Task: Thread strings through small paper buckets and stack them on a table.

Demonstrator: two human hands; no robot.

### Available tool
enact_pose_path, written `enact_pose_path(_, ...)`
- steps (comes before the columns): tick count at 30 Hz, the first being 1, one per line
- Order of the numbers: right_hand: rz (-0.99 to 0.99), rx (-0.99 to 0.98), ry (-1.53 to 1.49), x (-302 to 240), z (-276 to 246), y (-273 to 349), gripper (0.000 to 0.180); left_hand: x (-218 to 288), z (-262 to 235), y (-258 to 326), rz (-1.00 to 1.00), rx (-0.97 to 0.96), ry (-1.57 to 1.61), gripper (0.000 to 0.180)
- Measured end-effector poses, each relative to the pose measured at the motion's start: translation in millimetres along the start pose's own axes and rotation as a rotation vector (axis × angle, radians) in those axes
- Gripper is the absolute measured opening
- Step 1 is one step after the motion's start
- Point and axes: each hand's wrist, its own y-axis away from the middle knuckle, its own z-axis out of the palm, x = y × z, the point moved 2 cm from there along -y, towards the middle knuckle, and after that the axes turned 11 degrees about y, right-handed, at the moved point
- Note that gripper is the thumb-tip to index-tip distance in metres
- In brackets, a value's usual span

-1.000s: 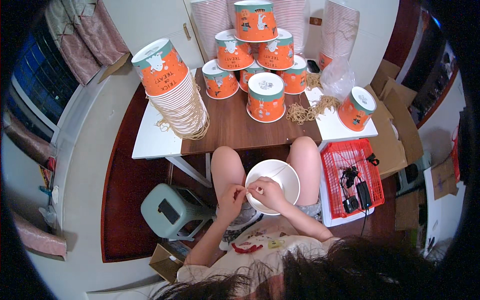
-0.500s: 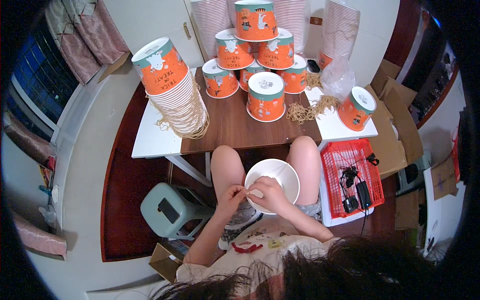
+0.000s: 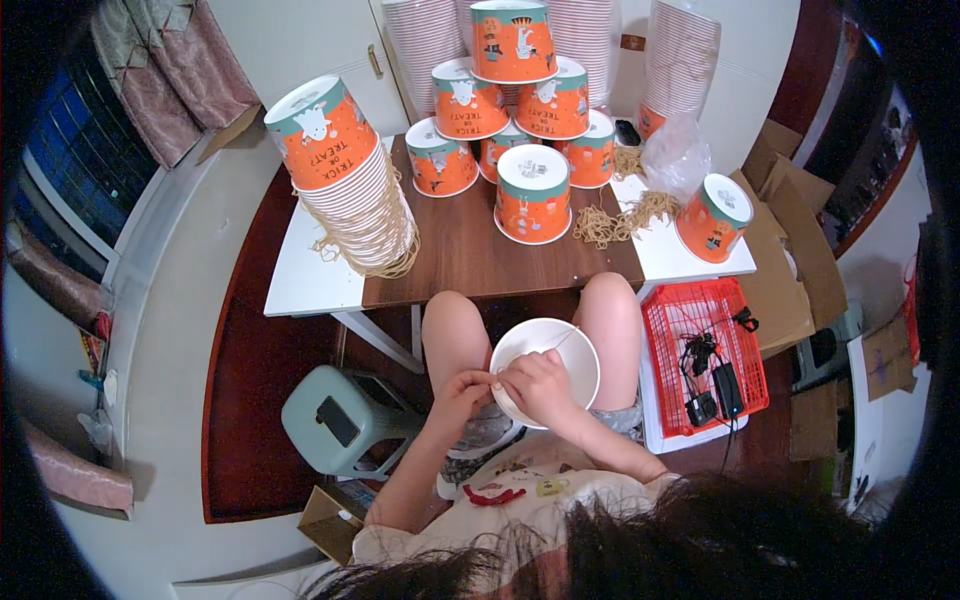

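Observation:
A paper bucket [image 3: 578, 372] sits between my thighs with its white inside facing up. A thin tan cord [image 3: 566, 338] runs from its far right rim towards my right hand. My right hand [image 3: 540, 388] reaches over the opening, its fingers closed on what looks like the cord at the left rim. Just outside that rim my left hand [image 3: 464, 396] is pinched, its fingertips meeting those of the right. What lies between the left fingertips is too small to make out.
On the table [image 3: 460, 250] stand a pyramid of upturned orange buckets [image 3: 513, 50], a cord-draped bucket stack [image 3: 345, 180], a single bucket [image 3: 715, 218] and loose cords [image 3: 605, 228]. A red basket [image 3: 740, 370] holding cables is at right, a grey-green stool [image 3: 325, 400] at left.
My right hand has turned slightly, its knuckles rising over the bucket, and more of the cord shows. My left hand stays at the rim with its fingers a little more extended.

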Motion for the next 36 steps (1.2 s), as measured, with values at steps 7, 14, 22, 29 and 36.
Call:
enact_pose_path(7,0.031,-0.04,-0.037,2.7,0.1,-0.8,0.007,-4.9,-12.5,-7.4,0.252,-0.143,-0.382,0.014)
enact_pose_path(14,0.08,-0.081,-0.178,9.2,4.2,-1.3,0.007,6.0,1.1,-5.0,0.497,-0.11,-0.623,0.006)
enact_pose_path(22,0.145,-0.275,-0.502,16.9,12.0,1.4,0.009,16.1,7.2,-5.1,0.394,-0.107,-0.64,0.006)
enact_pose_path(29,0.261,-0.43,-0.647,19.9,19.5,7.4,0.011,13.7,-0.2,-12.0,0.468,-0.098,-0.644,0.005)
enact_pose_path(36,0.251,-0.434,-0.568,18.1,23.0,9.5,0.009,1.2,-13.8,-24.9,0.364,-0.184,-0.244,0.003)
